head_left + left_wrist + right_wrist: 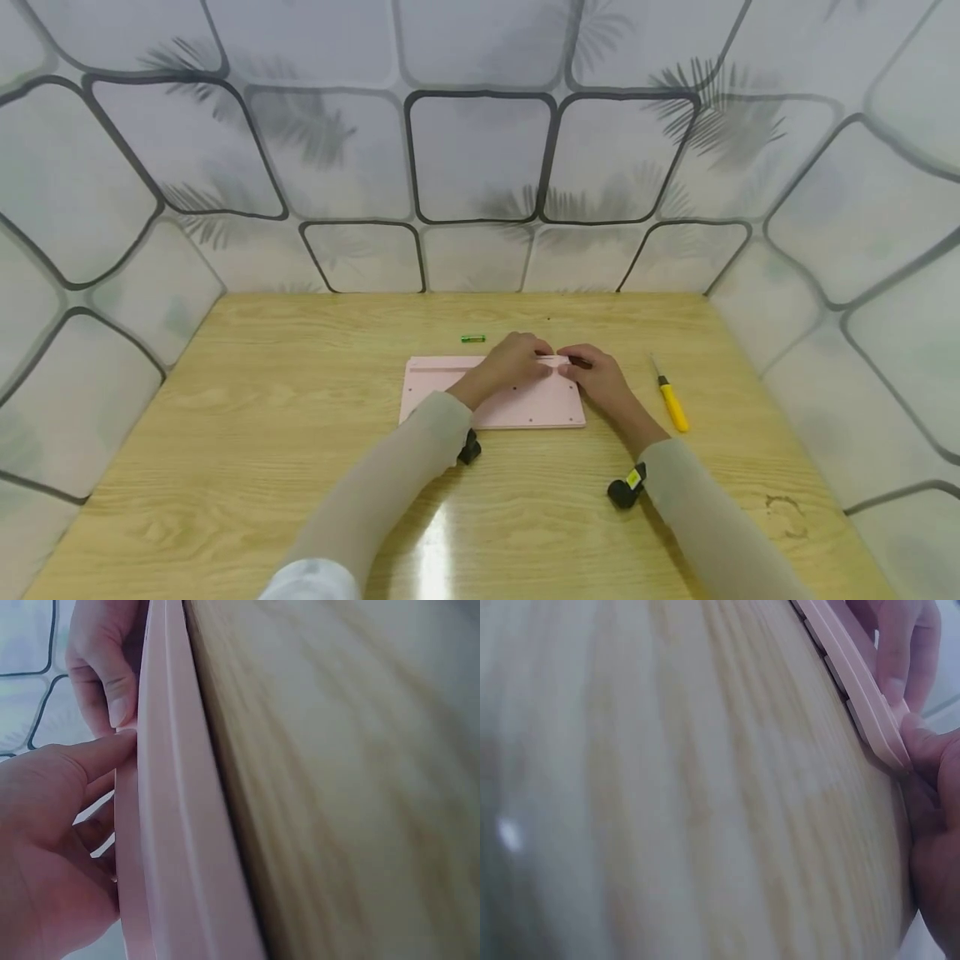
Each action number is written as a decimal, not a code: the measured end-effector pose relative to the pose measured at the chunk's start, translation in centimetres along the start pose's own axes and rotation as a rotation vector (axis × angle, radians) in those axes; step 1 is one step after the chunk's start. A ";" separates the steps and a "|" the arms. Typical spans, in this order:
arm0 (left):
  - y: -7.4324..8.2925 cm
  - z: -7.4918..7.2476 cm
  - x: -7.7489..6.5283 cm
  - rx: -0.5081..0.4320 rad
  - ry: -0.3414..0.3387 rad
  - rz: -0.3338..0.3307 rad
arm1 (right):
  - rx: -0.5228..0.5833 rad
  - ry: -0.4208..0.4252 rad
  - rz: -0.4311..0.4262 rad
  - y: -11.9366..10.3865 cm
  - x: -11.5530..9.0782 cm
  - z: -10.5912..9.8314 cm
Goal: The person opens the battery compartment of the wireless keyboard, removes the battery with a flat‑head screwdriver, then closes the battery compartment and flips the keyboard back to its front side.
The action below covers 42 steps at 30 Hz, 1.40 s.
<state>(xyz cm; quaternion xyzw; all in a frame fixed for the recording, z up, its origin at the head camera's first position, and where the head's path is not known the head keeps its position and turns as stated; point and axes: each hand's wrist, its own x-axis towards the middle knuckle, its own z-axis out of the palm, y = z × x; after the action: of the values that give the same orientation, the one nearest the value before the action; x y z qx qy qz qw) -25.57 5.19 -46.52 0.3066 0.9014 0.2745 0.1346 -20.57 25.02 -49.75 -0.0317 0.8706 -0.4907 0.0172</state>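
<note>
A pink keyboard (525, 408) lies face down on the table, its back with small screw holes turned up; dark key edges show beneath it in the right wrist view. My left hand (516, 360) grips its far raised edge, right of the middle, thumb on the back and fingers curled over the far side. At the far right corner my right hand (598, 377) pinches the same edge between thumb and fingers. Both thumbs come close together in the left wrist view. What lies under the fingertips is hidden.
A green battery (473, 338) lies beyond the keyboard's far edge. To the right rests a screwdriver (672, 405) with a yellow handle, its tip pointing away. The wooden table (247, 400) meets a patterned curtain-like wall (480, 158) behind and at both sides.
</note>
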 end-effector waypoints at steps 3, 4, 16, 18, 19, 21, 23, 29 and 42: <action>0.2 0.0 0.0 0.026 0.014 0.024 | 0.017 -0.016 0.017 -0.6 -0.2 -0.2; 0.3 -0.1 -0.1 0.034 0.020 0.032 | 0.026 -0.022 0.021 -0.8 -0.4 -0.2; 1.5 -1.5 -0.9 0.007 0.061 0.102 | 0.103 -0.016 -0.025 -3.5 -2.9 -2.3; 1.9 -2.0 -1.4 -0.009 0.083 0.118 | 0.125 -0.001 -0.039 -4.0 -3.2 -2.6; 2.1 -2.4 -1.7 -0.016 0.095 0.129 | 0.142 0.007 -0.046 -4.5 -3.3 -2.7; 2.6 -2.9 -2.3 -0.042 0.114 0.140 | 0.167 0.016 -0.056 -5.4 -3.7 -3.1; 3.2 -3.6 -2.9 -0.073 0.138 0.146 | 0.216 0.019 -0.066 -6.5 -4.1 -3.4; 4.7 -5.4 -5.0 -0.118 0.207 0.170 | 0.275 0.018 -0.112 -9.5 -5.1 -4.2; 6.1 -8.4 -7.8 -0.228 0.418 0.255 | 0.657 -0.112 -0.265 -14.5 -4.9 -5.4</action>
<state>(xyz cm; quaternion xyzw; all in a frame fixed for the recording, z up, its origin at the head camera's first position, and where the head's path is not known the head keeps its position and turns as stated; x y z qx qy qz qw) -20.07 0.85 -35.58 0.3371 0.8269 0.4465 -0.0566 -15.44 22.51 -34.53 -0.1640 0.6522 -0.7401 0.0102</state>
